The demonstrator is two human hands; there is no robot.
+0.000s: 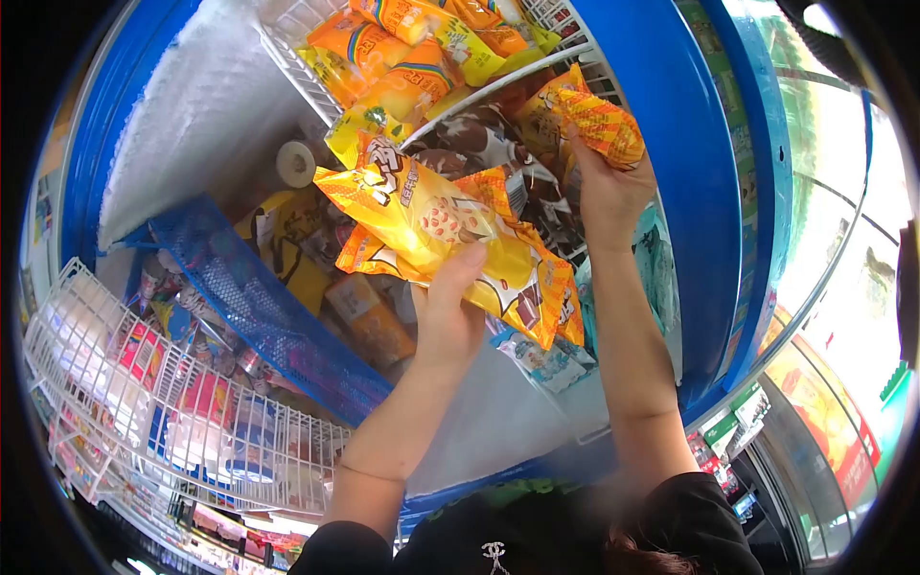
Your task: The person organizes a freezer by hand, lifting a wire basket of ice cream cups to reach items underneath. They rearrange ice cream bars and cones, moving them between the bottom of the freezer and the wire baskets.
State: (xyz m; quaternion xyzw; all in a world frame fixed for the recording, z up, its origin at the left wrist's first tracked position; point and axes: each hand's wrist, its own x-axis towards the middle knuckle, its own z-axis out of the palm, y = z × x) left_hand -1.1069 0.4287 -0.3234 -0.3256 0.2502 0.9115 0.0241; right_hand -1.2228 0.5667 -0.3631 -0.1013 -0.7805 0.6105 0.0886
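Note:
My left hand is closed around a few yellow-and-orange ice cream packets, stacked on one another, with the thumb on top. They are held over the inside of a chest freezer. Farther up and right, my right hand grips another orange-yellow ice cream packet by the freezer's right wall. Below that hand lie brown-and-white packets in a wire compartment, partly hidden by the held stack. Orange and yellow packets fill the white wire basket beyond them.
The blue freezer rim runs along the right. Thick frost coats the left inner wall. A blue mesh divider crosses the freezer. A white wire basket with colourful packages stands at the lower left. Teal packets lie under my right forearm.

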